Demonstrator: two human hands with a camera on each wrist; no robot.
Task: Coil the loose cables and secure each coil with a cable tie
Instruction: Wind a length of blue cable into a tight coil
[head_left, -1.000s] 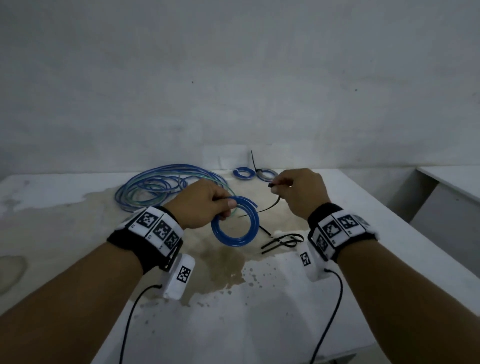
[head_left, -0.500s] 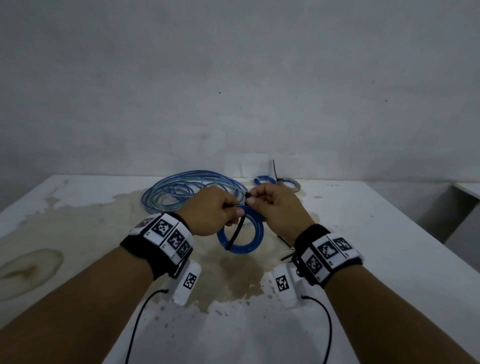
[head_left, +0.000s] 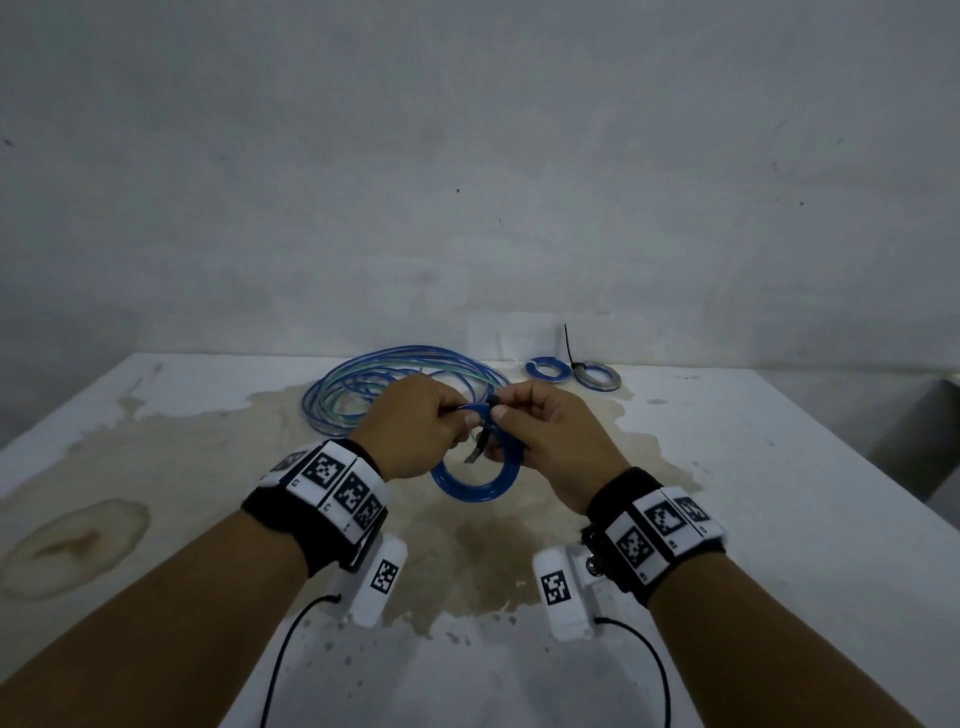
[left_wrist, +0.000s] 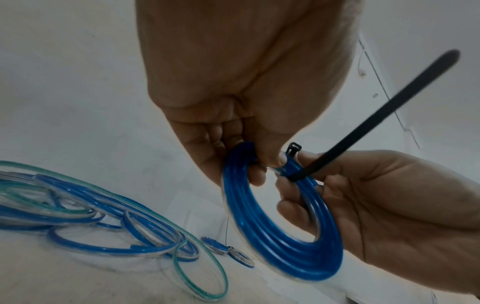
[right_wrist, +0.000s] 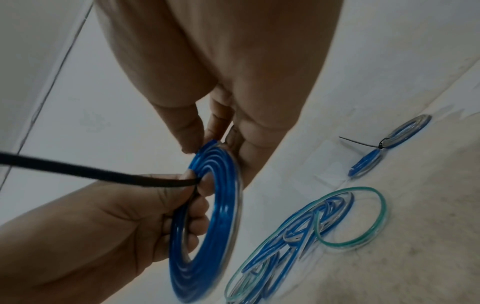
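Note:
A small blue cable coil (head_left: 475, 483) hangs upright above the stained white table (head_left: 779, 493). My left hand (head_left: 460, 421) grips its top rim; the thumb and fingers curl round the strands (left_wrist: 241, 156). A black cable tie (head_left: 480, 447) is looped over the same rim. My right hand (head_left: 498, 415) pinches the tie's head (left_wrist: 293, 148), and its lower fingers curl through the coil (left_wrist: 280, 246). The tie's strap (left_wrist: 389, 107) sticks out free from the coil, toward my wrists. In the right wrist view the strap (right_wrist: 91, 170) crosses my left hand (right_wrist: 197, 185).
A pile of loose blue, green and clear cables (head_left: 395, 384) lies just behind my hands. Two small finished coils (head_left: 548, 370) (head_left: 597, 376) lie at the back by the wall, one with a tie tail sticking up. The table's right edge drops off near a lower surface (head_left: 935, 415).
My right hand came left with the cable tie and met the left hand at the coil's top. The tie, free a second ago, now wraps over the rim.

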